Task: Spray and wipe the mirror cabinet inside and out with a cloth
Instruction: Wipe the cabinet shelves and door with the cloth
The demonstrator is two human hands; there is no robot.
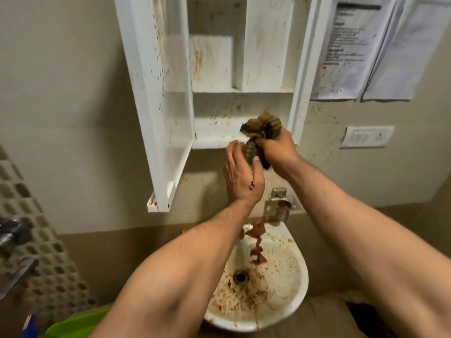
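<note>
Cloth (262,129): twisted, long axis near upright, bunched end pointing up before the cabinet's lowest shelf.
Left hand (241,176): fingers curled round the cloth's lower part.
Right hand (278,150): grips the cloth just above.
Cabinet (219,132): stained; door (156,93) stands open leftward.
Basin (292,276): below the hands, brown-splattered, reddish liquid falling in.

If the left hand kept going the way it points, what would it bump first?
Probably the cabinet's bottom shelf. The left hand, gripping the cloth, points up toward that shelf's front edge. Depth is unclear, so it might pass in front instead.
</note>
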